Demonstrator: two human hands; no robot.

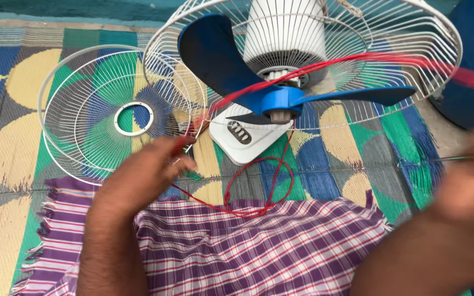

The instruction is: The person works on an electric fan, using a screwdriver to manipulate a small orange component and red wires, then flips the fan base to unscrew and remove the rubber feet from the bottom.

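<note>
- Head view: your left hand (148, 174) sits low centre-left, forearm rising from the bottom edge over the purple checked cloth (259, 246), fingers (185, 164) pinched shut on the end of the red wire (259, 189).
- The red wire loops on the woven mat (6, 137) and the cloth's edge, then runs up across the blue fan blades (281, 98) toward the right edge, where it blurs.
- It looks thin, light and limp, so it should bend freely and may snag on the rear wire guard (401, 82); take it near the end, as you do now.
- Your right hand (470, 181) is at the right edge, heavily blurred; a thin metal tool (451, 159) seems to sit in it, but I cannot tell how its fingers are set.
- The loose front grille (83, 109) lies flat beside your left hand, and the white fan base (245, 137) lies under the blades.
</note>
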